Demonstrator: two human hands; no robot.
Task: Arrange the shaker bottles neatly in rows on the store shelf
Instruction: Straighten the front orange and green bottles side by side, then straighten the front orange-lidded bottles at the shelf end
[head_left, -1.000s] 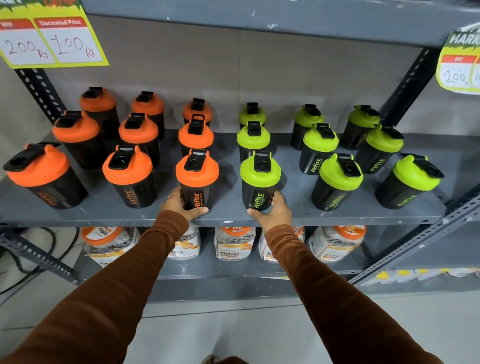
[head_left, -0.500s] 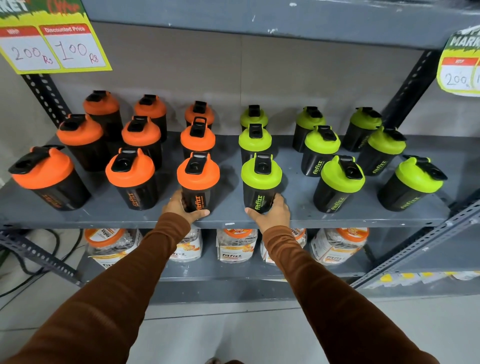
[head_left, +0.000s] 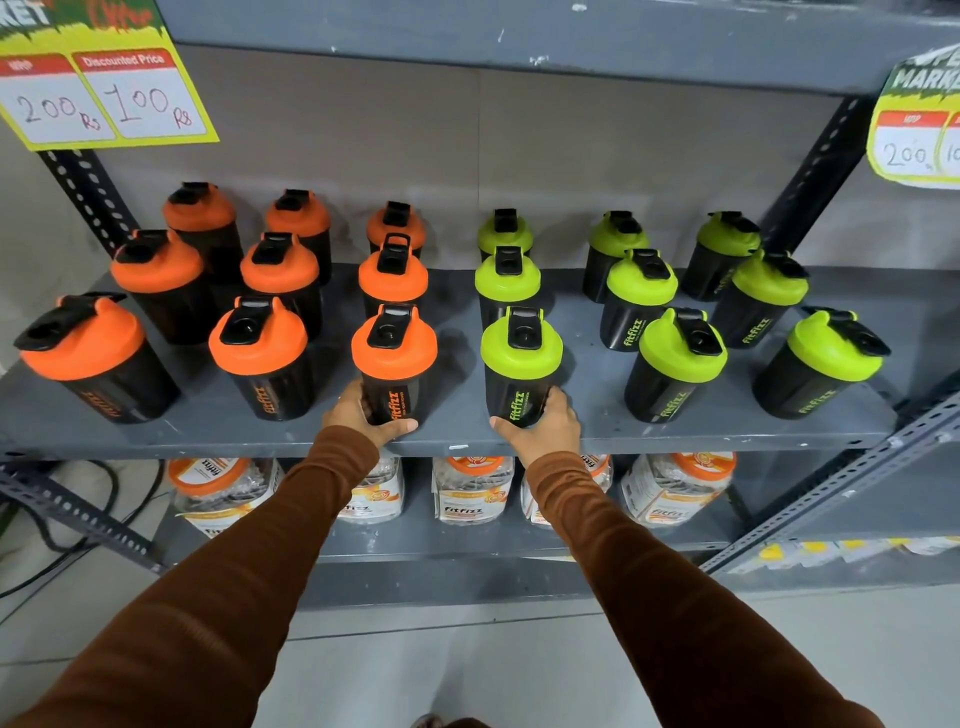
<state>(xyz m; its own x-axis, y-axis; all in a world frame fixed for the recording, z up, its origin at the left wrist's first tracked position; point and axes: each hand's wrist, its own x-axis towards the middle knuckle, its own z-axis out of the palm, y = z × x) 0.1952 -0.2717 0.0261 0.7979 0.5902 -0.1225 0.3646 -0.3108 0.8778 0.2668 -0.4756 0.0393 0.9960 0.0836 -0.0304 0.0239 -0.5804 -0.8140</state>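
Observation:
Black shaker bottles stand in rows on the grey shelf (head_left: 587, 436): orange-lidded ones on the left half, green-lidded ones on the right half. My left hand (head_left: 356, 415) grips the base of the front orange-lidded bottle (head_left: 395, 364) nearest the middle. My right hand (head_left: 543, 423) grips the base of the front green-lidded bottle (head_left: 519, 364) beside it. Both bottles stand upright on the shelf near its front edge. Brown sleeves cover both arms.
Clear jars with orange lids (head_left: 472, 488) sit on the lower shelf. Yellow price signs (head_left: 104, 98) hang at the upper left and upper right (head_left: 914, 140). Slotted metal uprights (head_left: 810, 182) frame the shelf. Cables (head_left: 67, 545) lie on the floor at left.
The two held bottles have barely shifted; both hands stay on their bases. The view has tilted slightly.

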